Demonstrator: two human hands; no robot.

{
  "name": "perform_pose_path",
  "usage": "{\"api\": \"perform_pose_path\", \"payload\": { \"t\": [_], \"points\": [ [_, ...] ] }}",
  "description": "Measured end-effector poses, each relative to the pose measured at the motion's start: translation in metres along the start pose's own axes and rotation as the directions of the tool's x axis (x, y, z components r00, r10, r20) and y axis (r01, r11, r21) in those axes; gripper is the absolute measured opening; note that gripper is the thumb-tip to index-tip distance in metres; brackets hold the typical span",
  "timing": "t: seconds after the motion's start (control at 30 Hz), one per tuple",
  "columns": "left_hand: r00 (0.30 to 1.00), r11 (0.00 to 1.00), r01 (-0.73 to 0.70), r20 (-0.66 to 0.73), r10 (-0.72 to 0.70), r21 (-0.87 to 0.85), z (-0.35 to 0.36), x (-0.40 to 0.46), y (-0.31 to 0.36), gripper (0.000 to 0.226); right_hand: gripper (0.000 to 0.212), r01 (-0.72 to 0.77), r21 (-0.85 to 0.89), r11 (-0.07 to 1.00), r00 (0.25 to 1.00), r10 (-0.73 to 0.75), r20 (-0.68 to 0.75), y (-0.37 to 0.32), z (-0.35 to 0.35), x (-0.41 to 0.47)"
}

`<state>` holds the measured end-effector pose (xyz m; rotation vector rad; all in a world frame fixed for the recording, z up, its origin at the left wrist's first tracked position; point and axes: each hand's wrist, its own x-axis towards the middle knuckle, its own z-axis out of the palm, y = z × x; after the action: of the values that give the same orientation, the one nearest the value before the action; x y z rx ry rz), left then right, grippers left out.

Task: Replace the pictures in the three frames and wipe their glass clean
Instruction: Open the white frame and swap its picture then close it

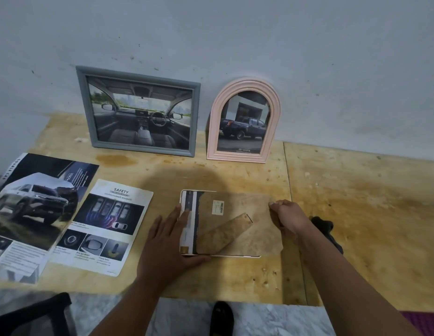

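While two frames already lean upright against the wall at the back of the plywood table [356, 195] — the grey rectangular frame [85, 105] showing a car interior, and just to its right the pink arched frame [275, 103] showing a pickup — the third looks to be the one in hand. That white frame [183, 194] lies face down near the front edge, its brown backing board [257, 229] slid off to the right so a strip of the picture [189, 214] shows. Two loose brochure pages [107, 226] lie well to the left. The left hand [167, 246] rests flat, fingers straight, on the frame's left side; the right hand [287, 218] pinches the board's right edge. Next, I judge, the board must either slide home squarely or come away — a steady pull while the frame is held down.
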<state>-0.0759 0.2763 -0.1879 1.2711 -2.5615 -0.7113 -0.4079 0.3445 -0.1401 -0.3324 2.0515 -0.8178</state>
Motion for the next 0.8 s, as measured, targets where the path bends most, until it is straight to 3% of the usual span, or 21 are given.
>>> {"api": "perform_pose_path", "payload": {
  "t": [0.17,0.37,0.57,0.63,0.73,0.8],
  "points": [
    [1.0,1.0,0.008,-0.016,-0.008,-0.027,-0.004,0.001,0.004,0.123,0.017,0.103,0.002,0.995,0.97,-0.1,-0.223,-0.01,-0.039,-0.01],
    [1.0,1.0,-0.002,-0.006,0.002,0.014,0.0,0.002,0.003,0.123,0.014,0.133,0.039,0.99,0.823,-0.089,-0.56,-0.015,-0.129,0.017],
    [1.0,0.999,0.008,0.017,-0.008,0.035,0.001,0.002,0.0,0.122,0.041,0.084,0.18,0.98,0.809,0.039,-0.587,-0.01,-0.193,0.045],
    [1.0,0.999,0.007,0.018,-0.008,0.036,0.001,0.002,0.001,0.121,0.052,0.131,0.209,0.969,0.783,0.028,-0.622,-0.006,-0.202,0.044],
    [1.0,0.999,0.012,0.004,-0.012,0.033,-0.002,0.002,0.005,0.119,0.051,0.263,-0.079,0.962,0.633,-0.234,-0.738,-0.009,-0.181,0.024],
    [1.0,0.999,0.022,0.005,-0.022,0.025,-0.004,0.001,0.007,0.116,0.044,0.411,-0.289,0.865,0.619,-0.497,-0.607,-0.013,-0.135,0.001]
  ]
}}
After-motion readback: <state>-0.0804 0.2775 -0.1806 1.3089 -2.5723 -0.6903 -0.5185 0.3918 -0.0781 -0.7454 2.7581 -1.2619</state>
